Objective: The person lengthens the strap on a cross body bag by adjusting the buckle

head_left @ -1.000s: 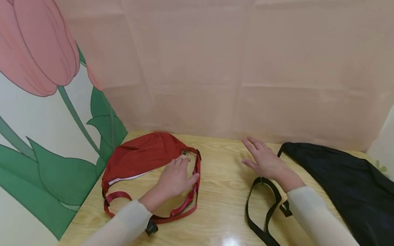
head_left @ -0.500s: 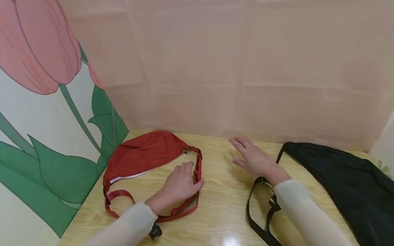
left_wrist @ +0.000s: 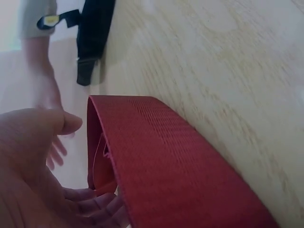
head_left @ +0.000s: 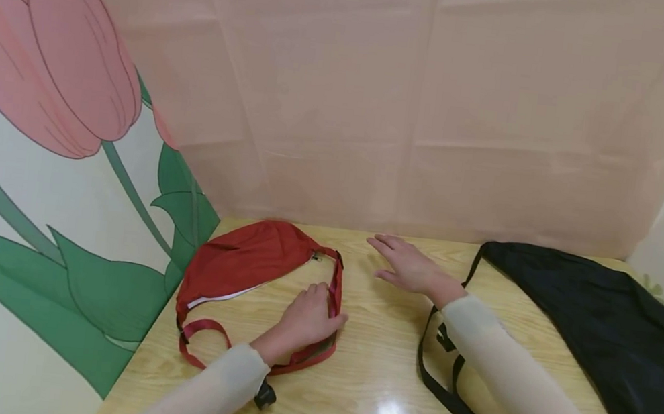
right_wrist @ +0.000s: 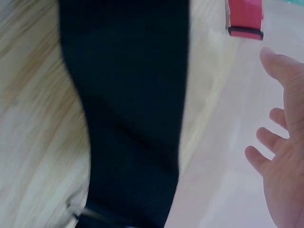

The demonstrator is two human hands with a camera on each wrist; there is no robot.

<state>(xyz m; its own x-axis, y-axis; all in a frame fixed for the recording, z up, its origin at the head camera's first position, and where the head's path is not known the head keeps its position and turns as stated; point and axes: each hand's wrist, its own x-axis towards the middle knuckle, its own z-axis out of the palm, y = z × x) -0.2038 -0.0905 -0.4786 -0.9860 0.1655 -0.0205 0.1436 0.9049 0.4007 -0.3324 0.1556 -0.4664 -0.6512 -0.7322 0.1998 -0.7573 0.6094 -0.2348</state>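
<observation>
A red waist bag (head_left: 247, 259) lies at the back left of the table, its strap looped toward the front. Over the right part of that loop is my left hand (head_left: 308, 316), thumb held out to the right. The left wrist view has the red strap (left_wrist: 175, 161) standing on edge beside the loosely bent fingers, which do not close round it; whether they touch it I cannot tell. My right hand (head_left: 407, 265) hovers between the bags with fingers spread, holding nothing. Beneath and beside its forearm runs the black strap (head_left: 445, 398) of a large black bag (head_left: 591, 342) on the right.
The wooden table (head_left: 378, 347) meets a pink sheet (head_left: 379, 104) hung at the back. A tulip-painted wall (head_left: 67, 71) stands on the left. A black buckle (head_left: 265, 396) of the red strap lies by my left sleeve.
My right hand has moved left, away from the black bag. My left hand has drifted right and toward the front, from the bag's zipper end to the strap. Both bags stay put.
</observation>
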